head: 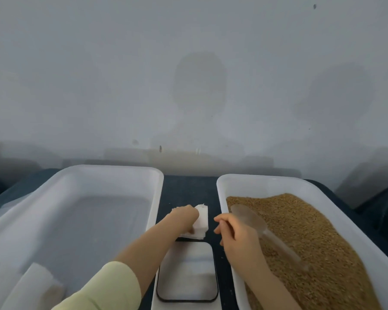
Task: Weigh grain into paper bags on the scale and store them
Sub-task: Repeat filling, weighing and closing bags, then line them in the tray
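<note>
my l. hand (185, 217) pinches paper bags (203, 220): prob. light, floppy; lift by edge. r. hand (235, 233) beside, loosely curled, empty.

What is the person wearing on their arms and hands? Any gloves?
The left hand and right hand are bare: no gloves, rings or watch showing. The left arm has a pale yellow-green sleeve ending well above the wrist. The right arm shows no sleeve.
</note>
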`<state>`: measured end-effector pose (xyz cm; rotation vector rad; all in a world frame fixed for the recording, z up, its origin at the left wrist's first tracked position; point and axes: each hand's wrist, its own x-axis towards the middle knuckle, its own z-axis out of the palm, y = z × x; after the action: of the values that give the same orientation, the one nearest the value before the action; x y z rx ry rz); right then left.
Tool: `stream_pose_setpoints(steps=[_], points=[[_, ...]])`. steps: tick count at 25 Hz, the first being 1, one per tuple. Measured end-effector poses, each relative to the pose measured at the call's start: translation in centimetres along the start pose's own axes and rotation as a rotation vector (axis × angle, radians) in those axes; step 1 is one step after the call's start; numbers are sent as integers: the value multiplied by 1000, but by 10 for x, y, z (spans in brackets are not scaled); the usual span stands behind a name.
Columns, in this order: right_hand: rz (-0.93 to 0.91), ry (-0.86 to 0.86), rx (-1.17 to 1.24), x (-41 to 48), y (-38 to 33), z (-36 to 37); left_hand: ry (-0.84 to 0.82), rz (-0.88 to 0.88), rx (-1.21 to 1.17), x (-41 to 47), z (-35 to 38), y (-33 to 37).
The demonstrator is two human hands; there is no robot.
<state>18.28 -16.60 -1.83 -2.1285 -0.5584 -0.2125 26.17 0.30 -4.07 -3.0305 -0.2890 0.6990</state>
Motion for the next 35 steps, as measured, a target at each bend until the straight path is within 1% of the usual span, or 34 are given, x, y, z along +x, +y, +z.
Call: stream_pose_setpoints(steps=[2, 3, 5, 7, 10, 13, 14, 15, 16, 18, 19, 20, 21, 23, 27, 30, 32, 35], points=[[-30, 8, -11, 3, 1, 3, -15, -43, -49, 2, 1, 0], [-44, 7, -20, 3, 1, 4, 13, -26, -58, 1, 0, -1], [-57, 5, -38, 4, 3, 5, 131, 72, -48, -3, 2, -4], [-54, 5, -44, 4, 4, 6, 207, 104, -85, -9, 1, -10], [-47, 5, -50, 3, 2, 5, 323, 44, -353, -21, -13, -25], [-38, -12, -62, 2, -2, 5, 532, 17, -580, -47, -28, -46], [-35, -9, -49, 1, -5, 5, 573, 23, -711, -61, -29, -52], [-27, 0, -15, -2, -7, 5, 555, 63, -888, -76, -26, -56], [-6, -3, 54, -4, -9, 6, 502, 152, -1080, -91, -18, -61], [55, -95, 241, -8, -17, 8, 327, 399, -1390, -120, 1, -68], [64, -151, 304, -8, -20, 10, 227, 502, -1468, -132, 10, -69], [52, -183, 338, -8, -23, 11, 140, 566, -1499, -140, 18, -68], [33, -178, 345, -6, -27, 12, 77, 593, -1506, -144, 23, -67], [39, -119, 348, -4, -31, 11, 24, 593, -1514, -145, 31, -64], [56, -68, 257, -6, -23, 4, -3, 559, -1578, -143, 28, -61], [21, -108, 168, -11, -23, 4, 4, 541, -1483, -145, 28, -60], [-2, -142, 154, -12, -25, 5, 10, 539, -1424, -145, 29, -61], [-34, -197, 158, -13, -26, 5, 12, 538, -1398, -145, 28, -61]])
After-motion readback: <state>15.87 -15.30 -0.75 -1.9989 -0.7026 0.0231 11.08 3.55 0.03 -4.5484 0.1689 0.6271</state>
